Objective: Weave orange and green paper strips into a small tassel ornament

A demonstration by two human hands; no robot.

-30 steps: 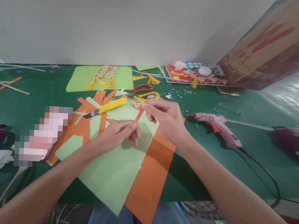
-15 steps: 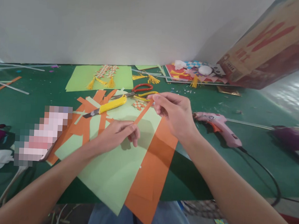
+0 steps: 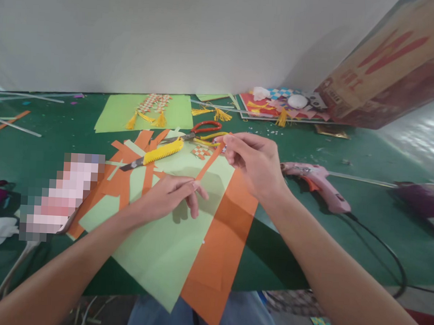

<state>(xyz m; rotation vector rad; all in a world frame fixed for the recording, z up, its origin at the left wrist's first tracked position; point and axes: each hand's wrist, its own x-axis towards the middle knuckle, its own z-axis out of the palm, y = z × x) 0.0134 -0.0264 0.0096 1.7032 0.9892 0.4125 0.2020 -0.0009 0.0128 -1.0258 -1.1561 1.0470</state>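
Observation:
A narrow orange paper strip [image 3: 210, 161] stretches at a slant between my two hands, above the pale green sheet [image 3: 154, 256]. Its lower end is pinched by my left hand [image 3: 177, 192], whose other fingers hang loosely. My right hand [image 3: 255, 159] grips the upper end between thumb and fingertips. Just behind the strip lies a small orange-and-white woven paper piece [image 3: 202, 152]. Scissors [image 3: 207, 127] with red and yellow handles rest beyond it, partly hidden by my right hand. A yellow craft knife [image 3: 163, 151] lies on orange and green cuttings, left of the strip.
An orange sheet [image 3: 219, 259] sticks out past the table's front edge. To the right is a pink glue gun [image 3: 310, 179] with its cord. A blurred-out phone-like object [image 3: 64, 198] lies left. Tasselled woven pieces [image 3: 154, 103] sit behind on green paper; a paper bag [image 3: 389, 69] leans back right.
My right hand has moved right and slightly up, so more of the orange strip shows between the hands. My left hand stays in place, its lower fingers now a little more spread.

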